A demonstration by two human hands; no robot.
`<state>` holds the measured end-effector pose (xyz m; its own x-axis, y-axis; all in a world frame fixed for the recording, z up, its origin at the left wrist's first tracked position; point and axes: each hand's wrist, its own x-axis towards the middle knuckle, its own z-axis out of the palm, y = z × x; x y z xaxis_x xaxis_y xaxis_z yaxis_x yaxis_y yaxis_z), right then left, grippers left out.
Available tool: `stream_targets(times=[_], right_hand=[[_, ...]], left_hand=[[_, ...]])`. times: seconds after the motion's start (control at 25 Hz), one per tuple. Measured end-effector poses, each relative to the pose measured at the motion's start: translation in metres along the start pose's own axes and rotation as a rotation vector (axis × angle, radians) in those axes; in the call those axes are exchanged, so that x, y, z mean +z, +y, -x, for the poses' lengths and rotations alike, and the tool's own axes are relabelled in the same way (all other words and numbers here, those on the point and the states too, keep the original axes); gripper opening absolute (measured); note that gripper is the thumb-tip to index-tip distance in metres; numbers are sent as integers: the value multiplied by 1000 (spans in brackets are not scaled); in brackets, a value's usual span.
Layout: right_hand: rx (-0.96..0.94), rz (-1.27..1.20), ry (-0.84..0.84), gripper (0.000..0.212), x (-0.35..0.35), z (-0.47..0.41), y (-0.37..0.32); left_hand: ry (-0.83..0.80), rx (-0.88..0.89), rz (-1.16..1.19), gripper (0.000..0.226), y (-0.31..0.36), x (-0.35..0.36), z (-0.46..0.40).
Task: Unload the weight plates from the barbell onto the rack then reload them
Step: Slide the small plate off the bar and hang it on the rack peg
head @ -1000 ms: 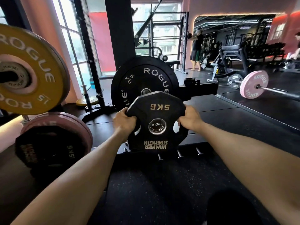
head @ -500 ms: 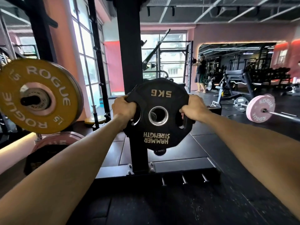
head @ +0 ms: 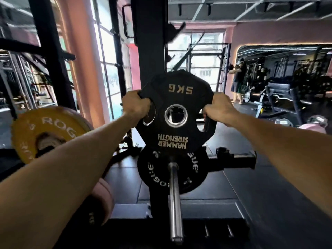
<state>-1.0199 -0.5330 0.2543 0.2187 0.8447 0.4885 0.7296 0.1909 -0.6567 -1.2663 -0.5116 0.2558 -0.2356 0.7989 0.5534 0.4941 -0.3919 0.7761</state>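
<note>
I have the black 5 kg Hammer Strength plate (head: 177, 114) clenched in both hands: my left hand (head: 137, 105) curled through the left grip slot, my right hand (head: 218, 109) through the right one, its lettering upside down to me. It hangs in the air in front of the rack upright (head: 150, 51), above the chrome barbell sleeve (head: 175, 200) that points toward me and already carries a black Rogue plate (head: 156, 172). I judge this to be the reloading step. Next I need to lower the plate, line its centre hole up with the sleeve's end, and slide it squarely on until it touches the Rogue plate. The yellow Rogue plate (head: 45, 130) sits to my left.
</note>
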Motion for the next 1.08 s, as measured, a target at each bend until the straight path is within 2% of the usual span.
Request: stream_targets(times=[0.12, 0.28, 0.48, 0.64, 0.72, 0.92, 1.0, 1.08], right_hand=[[-38, -14, -22, 6, -43, -43, -66], [-74, -29, -30, 8, -94, -103, -163], [-148, -28, -26, 8, -109, -138, -265], [-197, -5, -26, 13, -74, -131, -345], [-210, -6, -8, 8, -43, -116, -385], [-231, -20, -10, 4, 42, -68, -502], [-248, -27, -24, 15, 73, -51, -553], [-257, -44, -57, 21, 99, -39, -595]], left_hand=[[-14, 16, -6, 24, 68, -37, -52], [20, -3, -45, 17, 150, -97, -120], [91, 35, -114, 12, 193, -174, -181], [103, 55, -92, 14, 172, -257, -211], [109, 81, -72, 18, 149, -306, -224], [150, 147, -207, 19, 92, -445, -250], [130, 134, -260, 12, 72, -504, -264], [133, 113, -225, 20, 56, -549, -279]])
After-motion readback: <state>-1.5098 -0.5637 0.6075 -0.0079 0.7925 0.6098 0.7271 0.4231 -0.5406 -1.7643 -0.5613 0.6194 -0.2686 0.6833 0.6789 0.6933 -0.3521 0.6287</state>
